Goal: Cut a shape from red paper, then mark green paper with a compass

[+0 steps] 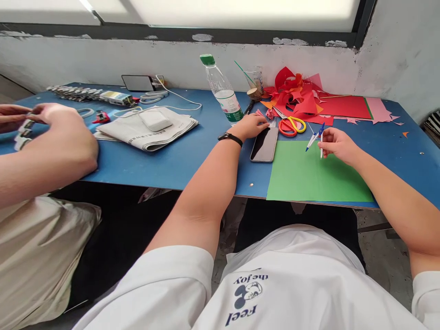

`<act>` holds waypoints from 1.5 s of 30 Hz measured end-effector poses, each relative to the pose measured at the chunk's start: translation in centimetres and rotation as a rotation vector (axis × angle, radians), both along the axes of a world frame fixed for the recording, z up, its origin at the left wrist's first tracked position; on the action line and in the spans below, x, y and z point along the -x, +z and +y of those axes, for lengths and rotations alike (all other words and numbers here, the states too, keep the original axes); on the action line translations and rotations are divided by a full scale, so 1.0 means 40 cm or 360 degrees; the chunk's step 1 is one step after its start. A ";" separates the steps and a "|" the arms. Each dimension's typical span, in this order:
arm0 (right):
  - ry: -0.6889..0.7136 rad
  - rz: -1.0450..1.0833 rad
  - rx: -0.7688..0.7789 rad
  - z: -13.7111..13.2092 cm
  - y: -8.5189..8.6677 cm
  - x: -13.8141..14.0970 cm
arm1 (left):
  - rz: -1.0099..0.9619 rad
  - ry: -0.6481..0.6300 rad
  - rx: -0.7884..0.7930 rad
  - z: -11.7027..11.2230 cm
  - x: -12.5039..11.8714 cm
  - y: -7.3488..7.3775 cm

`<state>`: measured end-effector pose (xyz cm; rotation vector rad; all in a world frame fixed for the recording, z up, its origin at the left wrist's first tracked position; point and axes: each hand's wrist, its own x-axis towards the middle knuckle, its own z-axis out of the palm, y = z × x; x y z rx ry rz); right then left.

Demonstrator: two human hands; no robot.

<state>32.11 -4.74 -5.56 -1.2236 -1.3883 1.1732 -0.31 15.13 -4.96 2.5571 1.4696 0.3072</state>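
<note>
In my right hand (338, 145) is a blue-and-white drawing compass (315, 137), held over a green sheet of paper (316, 176) with its legs pointing down. My left hand (252, 126) reaches to the top end of a dark-screened phone (265, 145), fingers stretched out low over the table. The fingertips are beside a small clear strip with markings (272, 124); whether they touch it I cannot tell. Red-and-yellow-handled scissors (292, 126) lie just right of that hand. The phone lies against the green sheet's left side.
A green-capped bottle (225, 98) stands behind my left hand. Red paper scraps (295, 94) and a red sheet (347, 106) lie at the back right. Left are folded newspaper (151, 135), a white box (155, 120) and cables. A co-worker's arm (62, 142) rests at far left.
</note>
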 end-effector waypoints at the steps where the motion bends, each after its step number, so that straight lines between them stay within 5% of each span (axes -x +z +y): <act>1: -0.0004 -0.0005 0.0001 0.000 0.000 0.001 | 0.0018 0.0008 0.0025 -0.001 0.006 0.002; 14: -0.0045 0.0004 0.0011 -0.006 0.014 0.000 | 0.0258 0.0113 0.0356 -0.123 -0.032 0.073; 22: -0.0080 -0.0038 0.0032 0.000 0.004 0.001 | 0.0484 0.0435 0.0491 -0.228 -0.096 0.082; 33: -0.0114 -0.0050 0.0020 -0.001 0.010 0.003 | 0.0376 0.0702 0.0293 -0.150 -0.005 0.090; 39: -0.0121 -0.0048 0.0029 0.005 0.008 0.004 | 0.0182 0.0401 0.0026 -0.134 -0.087 0.033; 45: -0.0115 -0.0062 0.0008 0.012 0.006 -0.003 | 0.0157 0.0482 -0.0067 -0.107 -0.149 -0.005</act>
